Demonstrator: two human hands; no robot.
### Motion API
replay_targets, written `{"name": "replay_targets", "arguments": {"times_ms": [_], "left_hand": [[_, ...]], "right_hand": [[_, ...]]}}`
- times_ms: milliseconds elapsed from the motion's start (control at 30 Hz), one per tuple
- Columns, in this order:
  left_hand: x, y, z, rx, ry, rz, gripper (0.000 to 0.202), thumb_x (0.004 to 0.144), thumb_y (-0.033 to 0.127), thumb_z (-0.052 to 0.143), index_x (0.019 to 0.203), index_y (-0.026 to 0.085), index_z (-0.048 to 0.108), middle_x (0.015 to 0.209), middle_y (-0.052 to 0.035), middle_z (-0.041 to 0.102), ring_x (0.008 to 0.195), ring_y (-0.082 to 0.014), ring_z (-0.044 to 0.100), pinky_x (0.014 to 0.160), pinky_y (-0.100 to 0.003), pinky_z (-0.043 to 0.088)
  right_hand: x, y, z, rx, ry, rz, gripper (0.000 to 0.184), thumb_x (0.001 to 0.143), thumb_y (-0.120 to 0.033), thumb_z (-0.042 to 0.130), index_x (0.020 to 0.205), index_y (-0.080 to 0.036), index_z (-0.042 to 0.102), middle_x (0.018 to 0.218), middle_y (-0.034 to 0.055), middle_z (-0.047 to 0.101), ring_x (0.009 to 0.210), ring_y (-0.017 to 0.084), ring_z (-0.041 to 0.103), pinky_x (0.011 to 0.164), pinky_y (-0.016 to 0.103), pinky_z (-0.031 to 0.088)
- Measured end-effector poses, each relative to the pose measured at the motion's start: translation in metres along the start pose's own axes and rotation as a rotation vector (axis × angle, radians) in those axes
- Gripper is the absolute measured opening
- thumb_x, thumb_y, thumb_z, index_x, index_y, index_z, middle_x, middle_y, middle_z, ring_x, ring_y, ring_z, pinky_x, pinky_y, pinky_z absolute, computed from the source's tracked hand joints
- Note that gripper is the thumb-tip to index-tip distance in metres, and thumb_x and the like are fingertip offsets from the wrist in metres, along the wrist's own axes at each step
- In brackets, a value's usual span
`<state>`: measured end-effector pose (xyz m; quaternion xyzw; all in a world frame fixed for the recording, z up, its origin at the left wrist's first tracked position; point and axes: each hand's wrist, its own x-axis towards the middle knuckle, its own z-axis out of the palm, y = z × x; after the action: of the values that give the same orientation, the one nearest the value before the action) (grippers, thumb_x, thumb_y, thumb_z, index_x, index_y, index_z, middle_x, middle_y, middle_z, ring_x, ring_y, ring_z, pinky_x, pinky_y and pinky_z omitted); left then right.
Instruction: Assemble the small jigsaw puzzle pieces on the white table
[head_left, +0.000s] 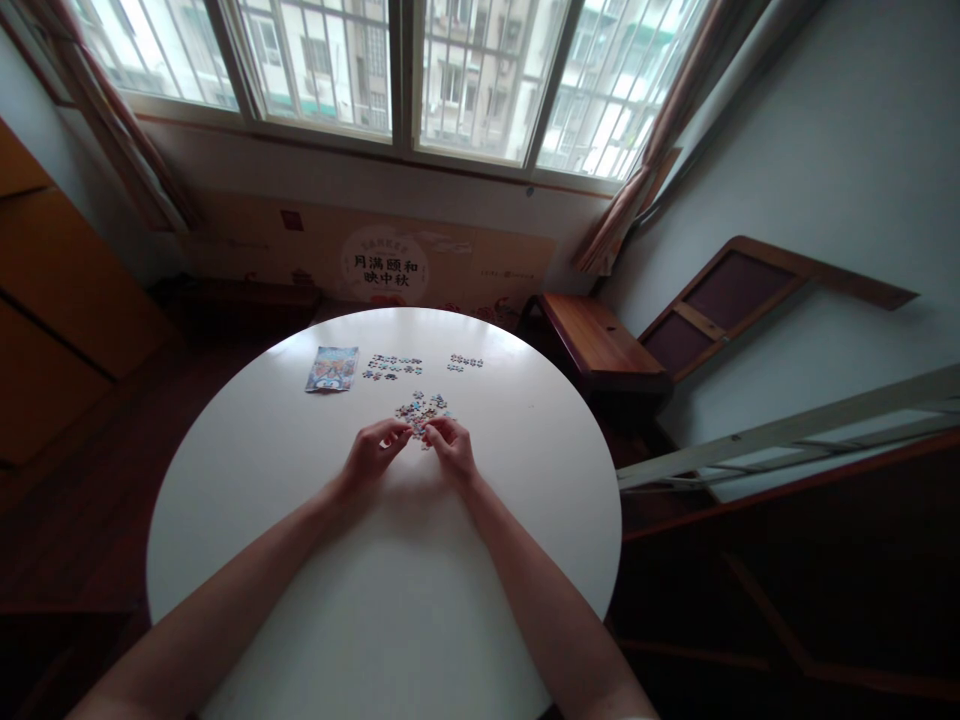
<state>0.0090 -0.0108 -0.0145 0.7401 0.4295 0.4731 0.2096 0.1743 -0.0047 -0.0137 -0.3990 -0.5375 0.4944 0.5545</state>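
Note:
Both my hands rest near the middle of a round white table (300,520). My left hand (373,450) and my right hand (452,446) have their fingers curled in a pinch, fingertips meeting over small jigsaw pieces at the near edge of a pile of puzzle pieces (421,407). What exactly each hand pinches is too small to make out. Farther back lie a group of loose pieces (393,367) and a short row of pieces (466,361). A colourful puzzle packet (332,368) lies flat at the back left.
A wide barred window (390,70) runs across the far wall, with a printed cardboard panel (386,265) below it. A wooden bench (596,340) stands right of the table, framed boards (720,305) lean on the right wall, and a wooden cabinet (60,290) is at left.

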Motion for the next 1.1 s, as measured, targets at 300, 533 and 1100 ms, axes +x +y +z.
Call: {"name": "replay_targets", "arguments": {"times_ms": [300, 533, 1100], "left_hand": [[0.0010, -0.0017, 0.0004, -0.013, -0.053, 0.006, 0.019, 0.086, 0.032, 0.055, 0.085, 0.016, 0.066, 0.074, -0.0028, 0.067, 0.060, -0.0109, 0.056, 0.059, -0.022, 0.046], [0.0008, -0.0027, 0.0009, -0.018, -0.059, 0.011, 0.020, 0.087, 0.032, 0.055, 0.085, 0.016, 0.066, 0.073, -0.0025, 0.066, 0.061, -0.0108, 0.055, 0.059, -0.022, 0.045], [0.0007, 0.0014, -0.0005, 0.013, -0.011, 0.016, 0.019, 0.087, 0.032, 0.056, 0.083, 0.016, 0.066, 0.071, -0.0016, 0.065, 0.060, -0.0105, 0.055, 0.059, -0.021, 0.045]], "right_hand": [[0.0009, 0.0022, 0.0002, 0.003, 0.010, -0.004, 0.023, 0.074, -0.040, 0.063, 0.079, -0.018, 0.061, 0.062, -0.0003, 0.061, 0.056, 0.012, 0.057, 0.055, 0.024, 0.047], [-0.0001, -0.0030, 0.0001, -0.022, 0.008, -0.016, 0.023, 0.077, -0.040, 0.060, 0.073, -0.017, 0.060, 0.060, -0.0008, 0.059, 0.055, 0.011, 0.054, 0.054, 0.023, 0.045], [-0.0008, -0.0003, -0.0008, 0.005, 0.025, -0.028, 0.022, 0.079, -0.038, 0.060, 0.076, -0.017, 0.065, 0.062, 0.0003, 0.061, 0.057, 0.011, 0.055, 0.053, 0.023, 0.045]]}}
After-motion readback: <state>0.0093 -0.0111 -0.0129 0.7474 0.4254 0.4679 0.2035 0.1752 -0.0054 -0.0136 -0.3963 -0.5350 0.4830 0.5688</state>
